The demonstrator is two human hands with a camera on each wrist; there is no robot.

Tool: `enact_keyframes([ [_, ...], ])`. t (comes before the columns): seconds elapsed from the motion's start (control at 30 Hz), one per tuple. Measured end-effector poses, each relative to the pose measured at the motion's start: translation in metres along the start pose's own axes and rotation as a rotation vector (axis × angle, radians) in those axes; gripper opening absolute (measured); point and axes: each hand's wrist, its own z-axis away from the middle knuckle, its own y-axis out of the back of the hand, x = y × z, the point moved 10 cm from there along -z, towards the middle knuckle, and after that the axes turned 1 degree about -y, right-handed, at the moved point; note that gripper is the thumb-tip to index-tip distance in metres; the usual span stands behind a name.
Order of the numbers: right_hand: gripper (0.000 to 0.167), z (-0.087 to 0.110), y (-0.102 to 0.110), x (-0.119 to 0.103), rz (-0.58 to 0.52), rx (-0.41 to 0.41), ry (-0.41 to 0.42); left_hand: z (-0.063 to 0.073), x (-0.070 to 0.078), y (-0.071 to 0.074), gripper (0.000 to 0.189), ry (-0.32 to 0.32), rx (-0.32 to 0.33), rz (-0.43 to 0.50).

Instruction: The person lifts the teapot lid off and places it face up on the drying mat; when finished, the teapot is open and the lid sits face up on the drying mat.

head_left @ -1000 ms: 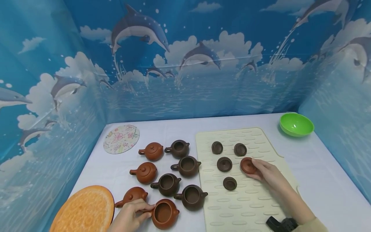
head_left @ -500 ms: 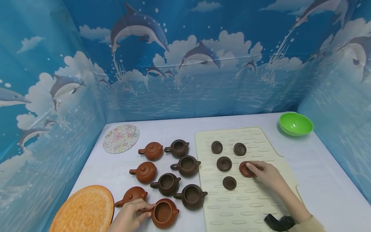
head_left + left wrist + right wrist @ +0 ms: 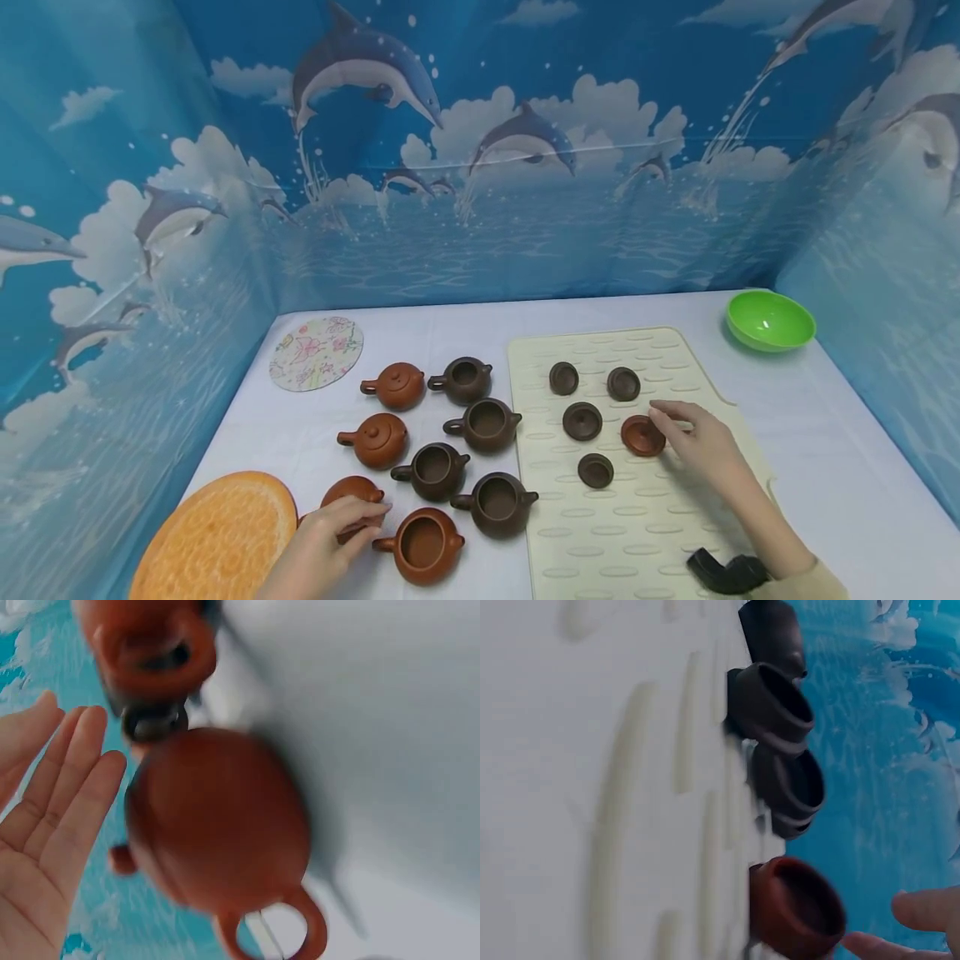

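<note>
In the head view my left hand (image 3: pixel 322 537) is over a lidded reddish-brown clay teapot (image 3: pixel 354 487), partly hiding it. The left wrist view shows its fingers (image 3: pixel 75 795) straight and apart from the teapot (image 3: pixel 217 825). Just right of it stands a lidless reddish teapot (image 3: pixel 422 577), its handle free. On the cream mat, a reddish teapot lid (image 3: pixel 642 436) lies underside up, also seen in the right wrist view. My right hand (image 3: pixel 703 446) is beside this lid, fingertips at its edge, holding nothing. Several dark lids (image 3: pixel 582 422) lie around it.
Several dark lidless teapots (image 3: pixel 487 427) stand left of the cream mat (image 3: pixel 600 533). Two more lidded reddish teapots (image 3: pixel 380 440) are farther left. A green bowl (image 3: pixel 770 322) sits back right, a floral round mat (image 3: pixel 316 354) back left, an orange round mat (image 3: pixel 217 542) front left.
My left hand has released the lidless teapot's handle and moved left over the lidded teapot. My right hand has let go of the reddish lid on the mat, and its fingers have spread.
</note>
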Motion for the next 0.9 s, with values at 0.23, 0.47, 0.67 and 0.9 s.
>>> enact_keyframes([
  [0.23,0.037,-0.001,0.001,-0.076,-0.089,0.071,0.186,0.003,-0.017,0.047,0.029,0.14,0.213,-0.094],
  [0.47,0.026,0.001,-0.056,-0.183,-0.181,-0.081,0.424,0.008,-0.045,0.058,0.031,0.219,0.156,-0.157],
  [0.67,0.024,0.023,-0.136,-0.272,-0.162,-0.397,0.59,0.007,-0.071,0.046,0.035,0.253,0.058,-0.133],
  [0.9,0.025,0.052,-0.222,-0.327,0.037,-0.656,0.743,0.007,-0.091,0.035,0.033,0.319,0.072,0.033],
])
